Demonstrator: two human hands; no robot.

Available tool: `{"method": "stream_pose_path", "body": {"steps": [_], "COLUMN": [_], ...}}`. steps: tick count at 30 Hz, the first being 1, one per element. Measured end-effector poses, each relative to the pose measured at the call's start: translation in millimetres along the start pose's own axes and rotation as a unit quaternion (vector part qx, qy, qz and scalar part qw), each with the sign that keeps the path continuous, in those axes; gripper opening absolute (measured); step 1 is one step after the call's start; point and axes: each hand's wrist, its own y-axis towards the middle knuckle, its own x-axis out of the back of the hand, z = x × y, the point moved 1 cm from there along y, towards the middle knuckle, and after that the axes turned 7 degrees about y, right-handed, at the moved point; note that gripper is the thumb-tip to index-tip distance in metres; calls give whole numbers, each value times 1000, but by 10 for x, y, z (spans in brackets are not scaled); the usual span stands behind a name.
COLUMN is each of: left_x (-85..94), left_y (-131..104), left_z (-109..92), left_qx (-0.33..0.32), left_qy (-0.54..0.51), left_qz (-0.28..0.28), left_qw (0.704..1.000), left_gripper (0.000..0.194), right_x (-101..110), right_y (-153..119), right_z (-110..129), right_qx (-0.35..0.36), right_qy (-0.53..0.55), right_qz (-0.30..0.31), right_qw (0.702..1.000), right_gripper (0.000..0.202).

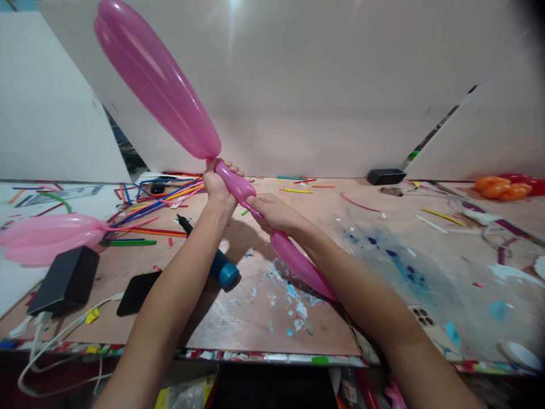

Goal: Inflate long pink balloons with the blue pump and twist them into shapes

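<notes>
**Bare forearms (174, 284) reach over the desk (264, 329), a dark pink balloon held in two hands**

The dark pink balloon (157, 85) is held above the middle of the desk, its big folded lobe pointing up past the far left. The left hand (219, 184) has its fingers curled round the narrow part just below the pinched joint. The right hand (276, 213) holds its fingers narrow, squeezing the slimmer stretch lower down; the tail runs beside the right forearm.

The work looks to be at the shaping stage, between lobe and tail. A next move would call for a steady left grip at the joint and light right-hand pressure, so the skin neither slips nor bursts.

A blue tube (225, 271) with a black tip lies beneath the left forearm. Towards the left edge are a pale pink balloon (55, 233) and a black box (66, 281); orange balloons (496, 187) sit at the far right corner. Blue stains (402, 264) mark the right half, and white panels (298, 85) stand behind.
</notes>
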Motion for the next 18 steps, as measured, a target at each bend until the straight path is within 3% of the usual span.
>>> {"method": "stream_pose_path", "body": {"steps": [6, 10, 15, 18], "left_x": [122, 163, 19, -56], "left_y": [105, 85, -142, -218], "left_z": [-78, -232, -196, -104], "left_qx": [-34, -66, 20, 49], "left_qy": [13, 26, 42, 22], "left_qz": [62, 81, 102, 116], "left_qw": [997, 994, 994, 992], "left_gripper": [36, 29, 31, 34], "right_x": [132, 269, 168, 63], "right_y": [-76, -45, -36, -57], "right_z": [84, 38, -12, -19], "right_qx": [-85, -124, -143, -146], "right_qy": [120, 213, 338, 325], "right_qz": [122, 197, 254, 276], "right_qw": [982, 949, 895, 893], "right_gripper": [39, 36, 51, 58]}}
